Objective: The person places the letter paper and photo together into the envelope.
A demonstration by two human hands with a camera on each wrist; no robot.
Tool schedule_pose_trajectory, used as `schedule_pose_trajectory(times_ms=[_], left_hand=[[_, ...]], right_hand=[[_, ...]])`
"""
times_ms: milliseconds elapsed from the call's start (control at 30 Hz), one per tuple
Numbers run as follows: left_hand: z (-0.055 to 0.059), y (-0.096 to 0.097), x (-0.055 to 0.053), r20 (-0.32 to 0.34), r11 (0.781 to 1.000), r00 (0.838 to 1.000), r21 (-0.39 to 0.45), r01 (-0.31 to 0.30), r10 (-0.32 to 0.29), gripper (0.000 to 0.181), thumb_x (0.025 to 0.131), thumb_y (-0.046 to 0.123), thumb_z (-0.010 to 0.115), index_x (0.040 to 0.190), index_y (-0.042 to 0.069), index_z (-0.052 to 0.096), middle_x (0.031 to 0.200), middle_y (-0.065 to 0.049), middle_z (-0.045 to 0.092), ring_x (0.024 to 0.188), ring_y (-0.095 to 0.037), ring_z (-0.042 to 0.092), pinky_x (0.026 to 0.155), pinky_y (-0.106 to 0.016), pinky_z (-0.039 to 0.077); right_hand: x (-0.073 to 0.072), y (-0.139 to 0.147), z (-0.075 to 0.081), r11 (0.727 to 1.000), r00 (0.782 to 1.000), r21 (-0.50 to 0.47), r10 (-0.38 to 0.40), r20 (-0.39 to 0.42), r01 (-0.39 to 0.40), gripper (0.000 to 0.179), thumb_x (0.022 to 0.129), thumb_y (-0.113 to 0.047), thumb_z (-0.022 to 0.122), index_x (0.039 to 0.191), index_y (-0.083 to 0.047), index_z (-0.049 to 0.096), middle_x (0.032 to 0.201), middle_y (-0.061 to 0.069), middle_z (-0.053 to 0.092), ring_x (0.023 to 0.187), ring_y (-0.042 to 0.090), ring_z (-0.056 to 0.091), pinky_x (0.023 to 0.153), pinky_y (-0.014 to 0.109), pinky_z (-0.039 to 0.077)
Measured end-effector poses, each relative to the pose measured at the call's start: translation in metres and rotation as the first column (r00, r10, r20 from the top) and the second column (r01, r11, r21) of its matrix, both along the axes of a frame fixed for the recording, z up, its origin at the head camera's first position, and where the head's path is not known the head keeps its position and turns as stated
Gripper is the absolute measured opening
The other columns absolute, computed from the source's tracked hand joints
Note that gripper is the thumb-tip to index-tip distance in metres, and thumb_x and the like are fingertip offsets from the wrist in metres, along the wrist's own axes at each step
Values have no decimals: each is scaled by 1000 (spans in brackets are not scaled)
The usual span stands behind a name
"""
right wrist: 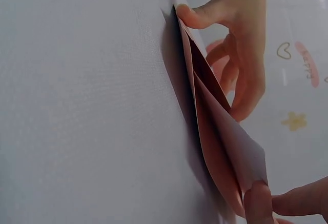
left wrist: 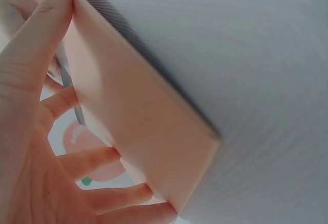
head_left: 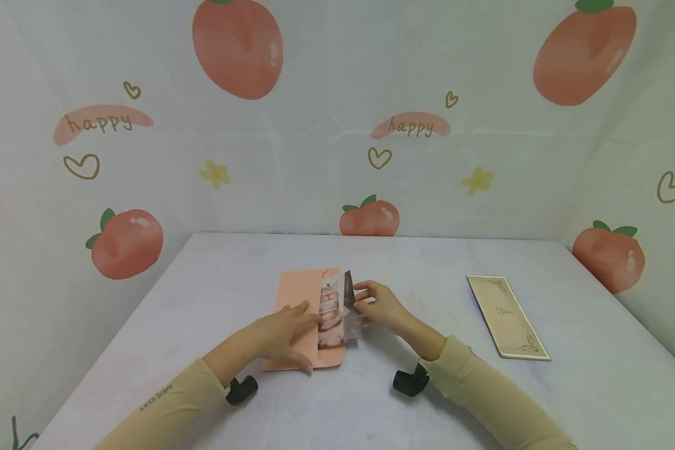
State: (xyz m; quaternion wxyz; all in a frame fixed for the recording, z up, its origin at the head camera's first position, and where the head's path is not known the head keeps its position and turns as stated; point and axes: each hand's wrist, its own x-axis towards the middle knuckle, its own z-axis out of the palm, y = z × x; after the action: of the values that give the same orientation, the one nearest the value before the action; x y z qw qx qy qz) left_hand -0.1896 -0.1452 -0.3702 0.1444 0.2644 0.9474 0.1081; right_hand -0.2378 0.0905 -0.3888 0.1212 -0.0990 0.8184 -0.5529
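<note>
A pink paper envelope (head_left: 300, 290) lies on the table with its right side gaping. My left hand (head_left: 281, 334) rests on it, fingers spread and thumb at its near edge. In the left wrist view, the fingertips touch one long side of the envelope (left wrist: 138, 111). A cat picture card (head_left: 330, 312) shows at the opening, with a dark strip (head_left: 349, 290) and a crinkled clear film (head_left: 352, 326) along its right side. My right hand (head_left: 379, 304) pinches the card's outer edge; in the right wrist view, its thumb lies on the sheet's corner (right wrist: 248, 160).
A beige card with ornamental corners (head_left: 509, 317) lies on the white table to the right. Black wrist-camera mounts (head_left: 410, 381) sit under both forearms. A white curtain printed with fruit and hearts (head_left: 315, 144) stands behind the table.
</note>
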Motion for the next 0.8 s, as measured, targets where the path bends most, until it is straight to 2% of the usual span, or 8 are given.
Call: schedule_pose_trajectory(times_ms=[367,533,800], left_hand=[[-1,-1,-1,3,1000,1000,11,-5,5,85,67,60,72,137,25,41,153,-22,24,131,-57,29,93,-67,39],[-2,-1,-1,10,1000,1000,10,-6,6,85,68,59,72,139,24,40,153,-22,23,131,-56,29,96,-64,39],[-2,-1,-2,16,1000,1000,22,-2,2,89,68,58,72,142,24,37,153,-22,22,132,-54,30,101,-61,37]], right_hand=[[4,-7,-2,998,999,-52,32,1,-32,43,86,6,54,128,9,44,107,24,56,75,13,62,59,26,55],[4,-10,-4,996,998,-62,62,-13,-62,45,86,6,55,129,10,42,108,26,56,79,15,64,61,28,56],[6,-15,-5,994,998,-83,65,-1,-65,47,84,8,53,130,10,42,108,25,56,72,11,59,61,26,56]])
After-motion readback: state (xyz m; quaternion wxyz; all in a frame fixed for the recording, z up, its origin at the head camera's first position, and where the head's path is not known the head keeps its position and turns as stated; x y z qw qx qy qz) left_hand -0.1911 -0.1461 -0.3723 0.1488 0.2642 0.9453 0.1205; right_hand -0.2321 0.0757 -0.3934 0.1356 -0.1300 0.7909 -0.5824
